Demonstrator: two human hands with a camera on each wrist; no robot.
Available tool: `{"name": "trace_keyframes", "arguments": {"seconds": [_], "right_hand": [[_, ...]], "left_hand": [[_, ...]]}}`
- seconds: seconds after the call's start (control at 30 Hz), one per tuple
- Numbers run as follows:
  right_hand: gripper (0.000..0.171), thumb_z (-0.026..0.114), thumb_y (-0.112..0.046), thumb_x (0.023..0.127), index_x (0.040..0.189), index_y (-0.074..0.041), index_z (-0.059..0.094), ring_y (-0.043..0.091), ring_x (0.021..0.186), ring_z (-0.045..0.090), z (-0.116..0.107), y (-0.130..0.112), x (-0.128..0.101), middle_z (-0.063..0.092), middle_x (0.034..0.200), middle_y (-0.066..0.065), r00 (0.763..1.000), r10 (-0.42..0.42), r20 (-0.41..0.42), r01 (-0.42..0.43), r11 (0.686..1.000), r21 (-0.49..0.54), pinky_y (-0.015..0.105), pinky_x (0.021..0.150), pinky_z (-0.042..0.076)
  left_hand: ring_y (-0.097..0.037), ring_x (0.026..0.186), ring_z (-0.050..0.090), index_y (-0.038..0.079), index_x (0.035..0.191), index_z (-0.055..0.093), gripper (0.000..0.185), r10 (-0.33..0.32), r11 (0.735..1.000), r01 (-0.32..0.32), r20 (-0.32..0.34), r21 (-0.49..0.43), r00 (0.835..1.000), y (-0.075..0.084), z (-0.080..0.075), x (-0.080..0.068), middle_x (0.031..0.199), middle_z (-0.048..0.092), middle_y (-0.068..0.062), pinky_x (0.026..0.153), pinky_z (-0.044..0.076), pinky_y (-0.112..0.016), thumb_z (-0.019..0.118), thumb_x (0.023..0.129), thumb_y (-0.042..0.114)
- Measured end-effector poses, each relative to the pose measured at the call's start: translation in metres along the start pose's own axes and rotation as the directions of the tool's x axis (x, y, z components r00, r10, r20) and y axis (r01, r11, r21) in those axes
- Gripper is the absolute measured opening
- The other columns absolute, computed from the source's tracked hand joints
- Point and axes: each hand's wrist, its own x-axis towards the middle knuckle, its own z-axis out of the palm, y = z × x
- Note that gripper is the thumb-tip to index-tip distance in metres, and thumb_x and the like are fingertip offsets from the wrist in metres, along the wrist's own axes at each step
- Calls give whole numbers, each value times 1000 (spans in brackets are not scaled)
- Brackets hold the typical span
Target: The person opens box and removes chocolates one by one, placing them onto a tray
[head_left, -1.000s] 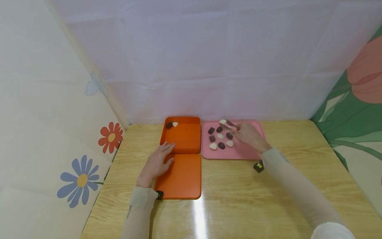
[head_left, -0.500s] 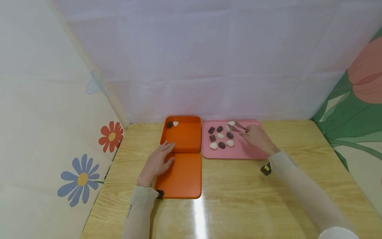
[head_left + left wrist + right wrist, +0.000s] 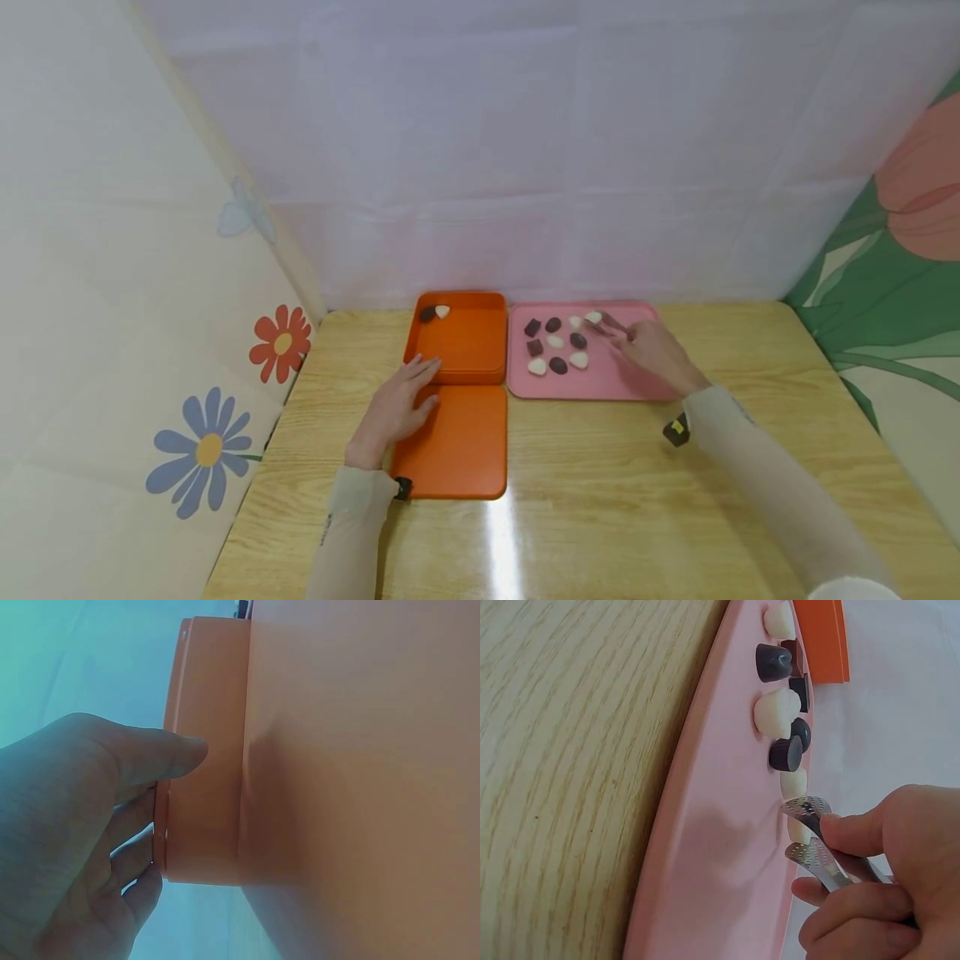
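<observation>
My right hand (image 3: 652, 350) (image 3: 877, 900) grips metal tongs (image 3: 609, 325) (image 3: 817, 859) over the back of a pink tray (image 3: 600, 379) (image 3: 720, 855). A white candy (image 3: 594, 317) (image 3: 796, 829) sits between the tong tips, low over the tray. Several dark and white candies (image 3: 557, 343) (image 3: 780, 712) lie on the tray's left half. My left hand (image 3: 396, 407) (image 3: 75, 825) rests flat, with straight fingers touching the front wall of an orange box (image 3: 480, 350) (image 3: 206, 750) and the palm on its lid (image 3: 457, 450) (image 3: 360, 787).
Inside the orange box, a dark candy (image 3: 425, 314) and a white candy (image 3: 442, 312) lie in the back left corner. Everything stands on a wooden table (image 3: 600, 483) enclosed by cloth walls at the back and both sides.
My right hand has moved to the right along the back of the pink tray, carrying the tongs and the white candy with it. My left hand has stayed still.
</observation>
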Motion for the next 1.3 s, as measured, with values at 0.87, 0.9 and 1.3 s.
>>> {"name": "trace_keyframes", "arguments": {"seconds": [0.87,0.9,1.3], "right_hand": [[68,56,-47,107,141,11,59,50,119,65,-20,5,-12,63,138,36,999,-21,-33,20,999,-25,64,100,55],[68,56,-48,107,141,11,58,50,119,65,-20,5,-12,63,138,36,999,-24,-39,23,1000,-18,64,99,56],[57,64,-55,103,116,1,68,24,76,61,-7,-14,-8,72,98,17,997,-25,-70,28,999,36,32,63,51]], "left_hand": [[-38,158,38,6,159,51,65,3,1000,-2,-5,12,1000,-1,2,0,164,50,-16,123,39,-62,76,100,16],[-38,158,38,6,160,51,66,2,1000,-2,-3,11,1000,-1,2,0,164,50,-16,123,39,-62,76,100,16],[-38,158,38,7,160,51,65,-9,1000,9,2,3,1000,-1,1,0,164,50,-15,124,38,-61,76,101,16]]}}
